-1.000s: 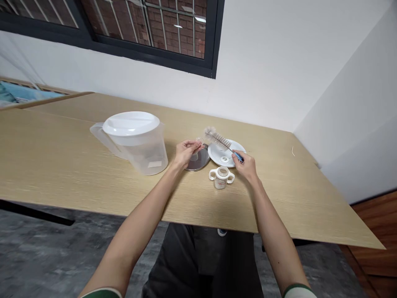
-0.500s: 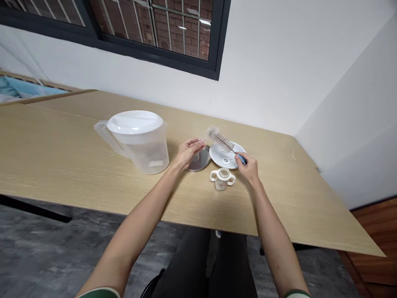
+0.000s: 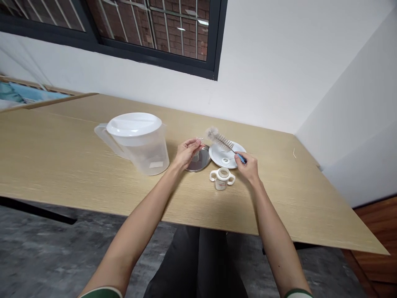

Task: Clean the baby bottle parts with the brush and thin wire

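Observation:
My right hand [image 3: 249,167] is closed around the blue handle of a bottle brush [image 3: 221,140]. The brush's pale bristles point up and left, above a white plate [image 3: 214,159]. Fingers pinched, my left hand [image 3: 185,153] has a small clear piece [image 3: 200,140] at its fingertips, close to the brush tip; its exact kind is too small to make out. Below that hand lies a round, shiny grey tray [image 3: 204,161] with a translucent item on it, partly hidden by my hand. A small two-handled baby bottle [image 3: 221,180] stands upright and uncapped between my forearms.
To the left stands a translucent pitcher [image 3: 141,151] with a white lid. A small white ring-shaped part [image 3: 226,160] is on the plate. Near the right end of the wooden table [image 3: 93,174] lies a thin white strip [image 3: 294,153]. A wall and window are behind.
The view has shifted slightly. My left hand and the clear piece have moved very slightly; the brush stays at about the same place over the plate.

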### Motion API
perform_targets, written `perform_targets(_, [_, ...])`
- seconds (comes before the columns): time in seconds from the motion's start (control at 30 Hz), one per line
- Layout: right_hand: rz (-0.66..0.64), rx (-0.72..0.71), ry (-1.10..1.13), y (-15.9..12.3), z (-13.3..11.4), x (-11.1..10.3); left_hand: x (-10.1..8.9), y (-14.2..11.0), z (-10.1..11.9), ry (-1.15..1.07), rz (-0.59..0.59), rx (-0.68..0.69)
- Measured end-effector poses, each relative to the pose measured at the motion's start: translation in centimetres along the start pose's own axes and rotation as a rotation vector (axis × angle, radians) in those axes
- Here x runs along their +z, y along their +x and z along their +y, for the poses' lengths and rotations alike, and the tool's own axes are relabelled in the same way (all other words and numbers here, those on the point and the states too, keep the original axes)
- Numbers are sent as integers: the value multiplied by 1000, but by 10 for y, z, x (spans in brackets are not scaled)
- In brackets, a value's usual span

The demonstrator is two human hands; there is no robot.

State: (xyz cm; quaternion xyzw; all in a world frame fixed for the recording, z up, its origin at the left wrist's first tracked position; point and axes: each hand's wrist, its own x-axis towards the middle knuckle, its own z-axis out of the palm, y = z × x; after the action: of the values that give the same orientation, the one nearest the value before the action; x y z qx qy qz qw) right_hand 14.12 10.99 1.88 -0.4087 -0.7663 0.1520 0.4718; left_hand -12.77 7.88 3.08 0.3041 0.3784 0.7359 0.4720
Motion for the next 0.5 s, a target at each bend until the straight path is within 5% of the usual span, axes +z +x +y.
perform_targets(0.5, [104, 31, 4, 1, 2, -3, 2, -2, 1, 14, -105, -33])
